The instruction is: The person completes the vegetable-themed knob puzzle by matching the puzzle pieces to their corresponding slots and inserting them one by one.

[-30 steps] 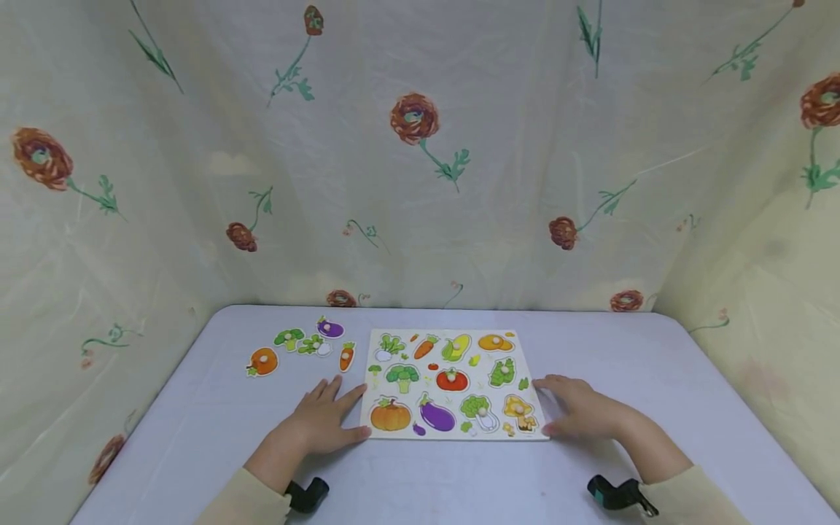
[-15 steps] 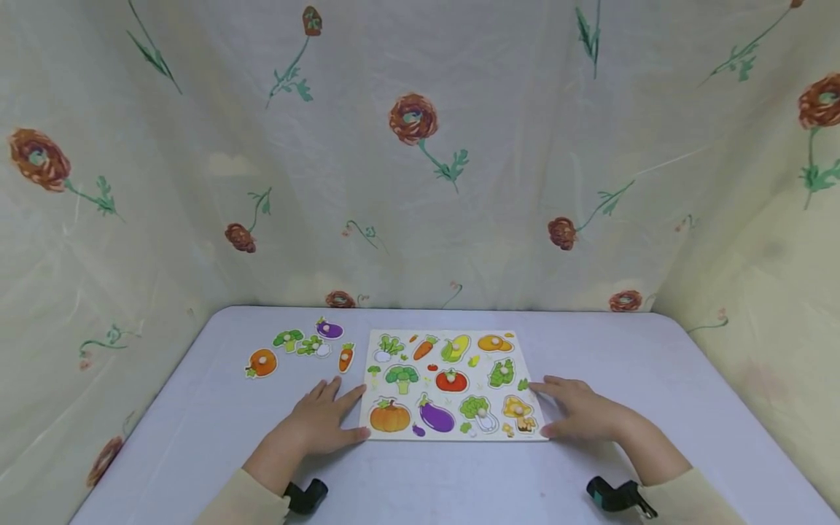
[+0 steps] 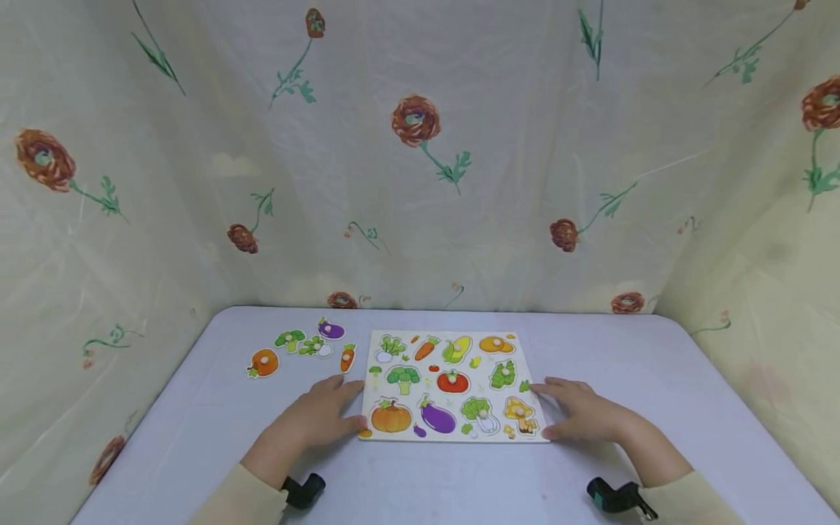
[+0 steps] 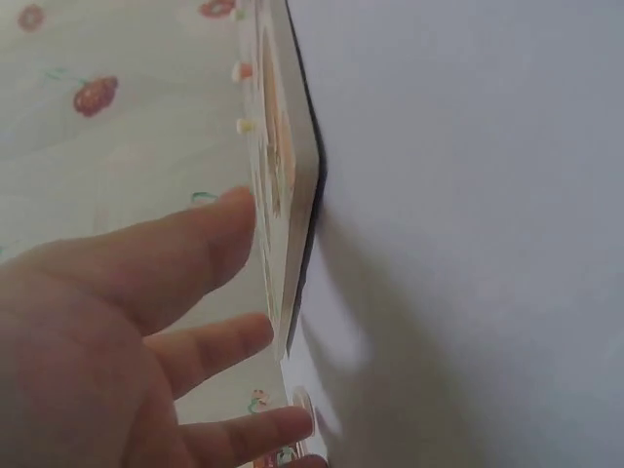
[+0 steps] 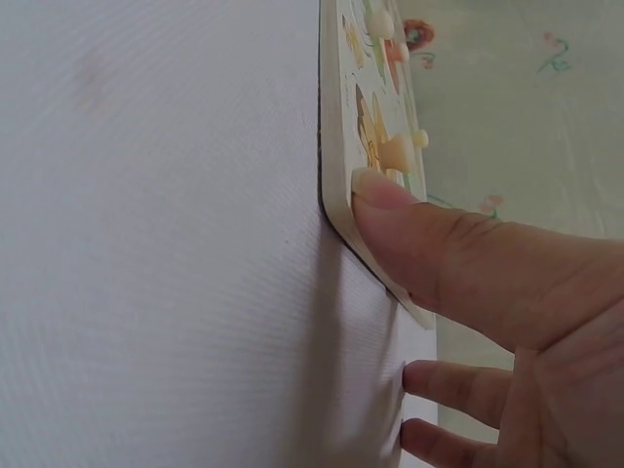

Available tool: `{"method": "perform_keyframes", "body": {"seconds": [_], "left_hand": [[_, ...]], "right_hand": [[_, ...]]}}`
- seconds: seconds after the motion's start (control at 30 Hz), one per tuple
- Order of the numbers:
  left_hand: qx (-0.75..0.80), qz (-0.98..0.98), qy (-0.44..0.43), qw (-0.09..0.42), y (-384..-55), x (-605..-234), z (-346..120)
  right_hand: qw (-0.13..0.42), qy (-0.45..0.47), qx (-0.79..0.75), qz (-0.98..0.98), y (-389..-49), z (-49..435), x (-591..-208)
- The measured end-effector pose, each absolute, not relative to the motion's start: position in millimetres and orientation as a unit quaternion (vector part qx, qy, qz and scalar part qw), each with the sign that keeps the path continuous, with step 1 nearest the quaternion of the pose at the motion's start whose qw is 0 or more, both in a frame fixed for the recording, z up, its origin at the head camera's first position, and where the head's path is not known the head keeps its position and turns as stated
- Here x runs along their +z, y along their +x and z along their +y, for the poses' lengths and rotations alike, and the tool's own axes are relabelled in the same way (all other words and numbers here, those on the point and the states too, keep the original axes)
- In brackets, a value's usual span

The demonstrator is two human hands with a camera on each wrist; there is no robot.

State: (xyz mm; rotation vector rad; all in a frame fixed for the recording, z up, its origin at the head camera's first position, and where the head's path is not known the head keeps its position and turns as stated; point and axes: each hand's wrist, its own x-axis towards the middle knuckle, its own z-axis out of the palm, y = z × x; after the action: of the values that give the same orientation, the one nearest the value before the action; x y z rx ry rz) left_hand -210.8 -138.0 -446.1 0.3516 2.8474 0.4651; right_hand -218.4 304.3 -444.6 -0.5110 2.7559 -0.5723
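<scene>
A white vegetable puzzle board (image 3: 423,364) lies flat on the table. Knobbed pieces sit in it, among them the tomato (image 3: 453,381) and the mushroom (image 3: 520,415). At its left edge my left hand (image 3: 315,415) rests with fingers extended; in the left wrist view the thumb (image 4: 229,234) is close to the board's edge, contact uncertain. My right hand (image 3: 580,410) is at the opposite edge, its thumb (image 5: 429,244) touching the near right corner and its forefinger reaching the side. Neither hand grips anything.
Loose pieces lie left of the board, beyond my left hand: a pumpkin (image 3: 264,362), a broccoli (image 3: 289,340), a radish (image 3: 316,346), an eggplant (image 3: 331,329) and a carrot (image 3: 348,357). A flowered curtain (image 3: 420,219) closes off the table's back and sides.
My left hand has drawn back slightly to the left, and its thumb has uncovered a small printed pumpkin at the board's near left corner. My right hand looks almost unmoved.
</scene>
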Motion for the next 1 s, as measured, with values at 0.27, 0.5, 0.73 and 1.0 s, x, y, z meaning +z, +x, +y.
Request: {"method": "perform_keyframes", "body": {"seconds": [0.27,0.5,0.73,1.0], "left_hand": [[0.182,0.979,0.073,0.061,-227.8,-440.1,-137.1],[0.21,0.976,0.039,0.028,-250.9,-441.2,-138.4],[0.266,0.964,-0.007,0.02,-274.9,-448.2,-142.9],[0.273,0.961,-0.014,0.036,-289.8,-456.1,-147.3]], "right_hand": [[0.149,-0.162,-0.201,0.955,-218.8,305.0,-445.2],[0.148,-0.169,-0.195,0.955,-219.9,305.8,-443.3],[0.151,-0.168,-0.196,0.954,-219.4,304.1,-442.0],[0.154,-0.162,-0.202,0.954,-218.7,303.6,-443.5]]}}
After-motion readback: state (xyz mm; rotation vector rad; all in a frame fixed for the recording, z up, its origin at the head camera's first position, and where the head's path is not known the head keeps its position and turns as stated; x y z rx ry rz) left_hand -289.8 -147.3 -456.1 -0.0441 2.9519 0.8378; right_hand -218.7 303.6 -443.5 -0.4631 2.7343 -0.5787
